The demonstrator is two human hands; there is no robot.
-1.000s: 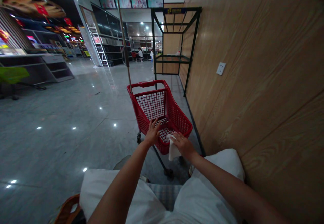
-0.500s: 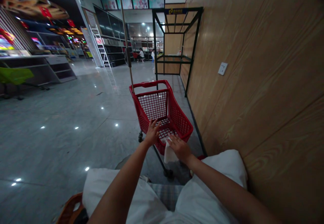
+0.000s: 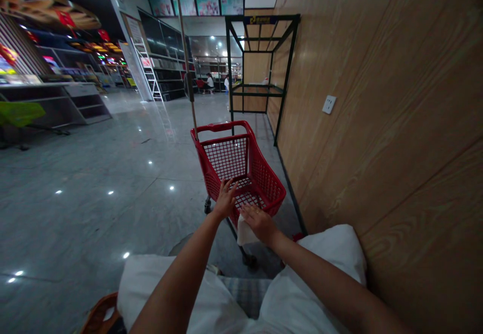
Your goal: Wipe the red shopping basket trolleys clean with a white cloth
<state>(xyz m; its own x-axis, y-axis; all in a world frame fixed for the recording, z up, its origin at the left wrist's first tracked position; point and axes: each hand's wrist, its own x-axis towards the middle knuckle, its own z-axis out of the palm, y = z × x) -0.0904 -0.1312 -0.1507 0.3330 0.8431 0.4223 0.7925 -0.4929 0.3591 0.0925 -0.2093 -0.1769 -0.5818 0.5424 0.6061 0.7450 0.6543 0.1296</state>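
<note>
A small red plastic shopping cart (image 3: 260, 173) stands on the floor in front of me, close to the wooden wall. My left hand (image 3: 225, 199) rests on the cart's near left rim with its fingers spread. My right hand (image 3: 257, 222) presses a white cloth (image 3: 244, 234) against the cart's near end, fingers laid flat over it. The cloth hangs down below the hand. A thin metal pole (image 3: 184, 52) rises from the cart's far left corner.
A wood-panelled wall (image 3: 377, 97) with a white socket (image 3: 329, 104) runs along the right. A black metal rack (image 3: 260, 67) stands behind the cart. Glossy grey floor (image 3: 94, 183) spreads left toward shelves and a ladder (image 3: 149, 70). People sit far off. An orange object (image 3: 100, 314) lies at bottom left.
My right hand has slid the white cloth leftward along the cart's near end. My left hand has stayed on the rim.
</note>
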